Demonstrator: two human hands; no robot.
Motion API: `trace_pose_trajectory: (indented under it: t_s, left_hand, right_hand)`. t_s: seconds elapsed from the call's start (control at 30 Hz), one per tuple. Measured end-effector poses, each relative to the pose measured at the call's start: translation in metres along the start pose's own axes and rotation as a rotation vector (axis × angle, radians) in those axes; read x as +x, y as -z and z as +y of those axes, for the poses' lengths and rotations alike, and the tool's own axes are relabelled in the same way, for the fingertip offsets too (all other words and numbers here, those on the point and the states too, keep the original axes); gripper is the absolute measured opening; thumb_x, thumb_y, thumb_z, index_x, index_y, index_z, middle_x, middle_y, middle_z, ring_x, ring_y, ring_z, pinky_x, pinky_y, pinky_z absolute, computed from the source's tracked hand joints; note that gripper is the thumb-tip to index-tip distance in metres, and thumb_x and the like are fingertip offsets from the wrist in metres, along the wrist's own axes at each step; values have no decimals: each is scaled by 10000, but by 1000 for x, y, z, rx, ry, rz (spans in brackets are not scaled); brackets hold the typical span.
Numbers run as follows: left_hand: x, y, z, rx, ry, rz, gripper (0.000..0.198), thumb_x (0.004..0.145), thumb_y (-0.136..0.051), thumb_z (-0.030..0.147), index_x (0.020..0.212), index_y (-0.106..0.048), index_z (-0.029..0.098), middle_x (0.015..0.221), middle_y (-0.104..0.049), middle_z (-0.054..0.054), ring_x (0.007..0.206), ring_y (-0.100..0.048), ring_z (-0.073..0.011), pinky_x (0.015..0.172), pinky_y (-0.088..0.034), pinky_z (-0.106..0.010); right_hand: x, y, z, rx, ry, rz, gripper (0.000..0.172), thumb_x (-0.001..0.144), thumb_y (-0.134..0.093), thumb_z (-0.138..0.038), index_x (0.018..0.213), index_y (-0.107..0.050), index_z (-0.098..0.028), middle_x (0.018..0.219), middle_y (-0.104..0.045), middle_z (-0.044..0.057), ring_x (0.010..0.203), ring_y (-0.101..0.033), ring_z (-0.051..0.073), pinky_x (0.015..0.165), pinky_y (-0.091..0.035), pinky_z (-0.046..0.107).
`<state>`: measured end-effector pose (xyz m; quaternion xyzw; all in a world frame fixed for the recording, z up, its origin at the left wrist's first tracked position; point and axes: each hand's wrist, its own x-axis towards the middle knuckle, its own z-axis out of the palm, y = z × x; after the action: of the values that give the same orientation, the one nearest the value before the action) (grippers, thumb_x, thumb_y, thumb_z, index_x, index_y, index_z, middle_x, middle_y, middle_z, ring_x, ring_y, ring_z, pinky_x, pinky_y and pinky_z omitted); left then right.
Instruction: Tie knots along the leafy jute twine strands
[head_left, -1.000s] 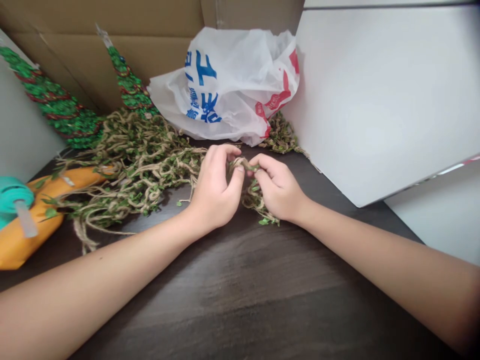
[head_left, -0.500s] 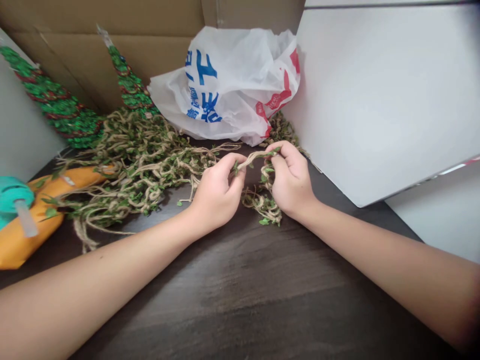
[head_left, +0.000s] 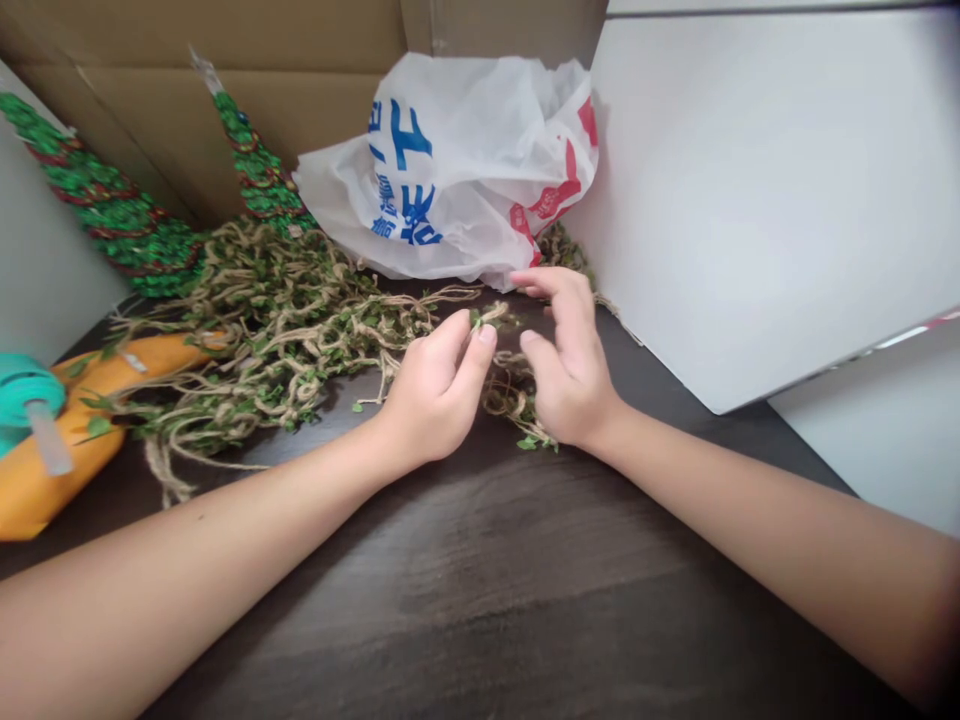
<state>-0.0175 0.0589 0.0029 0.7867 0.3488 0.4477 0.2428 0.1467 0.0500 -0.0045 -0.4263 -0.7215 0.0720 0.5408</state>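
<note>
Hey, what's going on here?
A person is handling a leafy jute garland with bare hands. Their left hand pinches a short length of it between the fingers, while the right hand is open beside it, apparently holding nothing. The rest of the garland lies tangled on a dark wooden table, in front of a crumpled white plastic bag.

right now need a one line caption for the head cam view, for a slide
Left hand pinches a leafy jute twine garland beside an open-fingered right hand on a dark wood table
</note>
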Motion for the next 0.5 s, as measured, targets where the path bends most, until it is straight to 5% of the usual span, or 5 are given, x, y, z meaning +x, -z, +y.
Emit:
trace_pose_trajectory:
  t_s: [0.1,0.27,0.5]
  left_hand:
    - [1,-1,-1,18,-14,-24,328,1026,-428,342,731,-428,198,627,-429,34,574,-395,-110,555,-328,-286]
    - [1,0,-1,10,-23,-36,372,1028,-418,370,697,-372,206,602,-386,39,558,-378,-112,532,-316,-285]
    - [1,2,2,15,-44,-87,388,1025,-431,357,683,-486,183,602,-453,24,570,-423,-111,557,-365,-270]
  right_hand:
    - [-1,1,-8,-57,106,-158,280,930,-453,-218,1176,-583,-250,1243,-637,77,1245,-509,268,1084,-348,482]
    - [-1,-1,-7,-101,-41,-228,166,971,-450,-230,911,-605,-221,911,-675,44,898,-578,214,872,-395,404]
    - [2,-2,-4,15,-121,-126,163,987,-461,-268,870,-562,-216,851,-639,24,820,-570,182,786,-411,344]
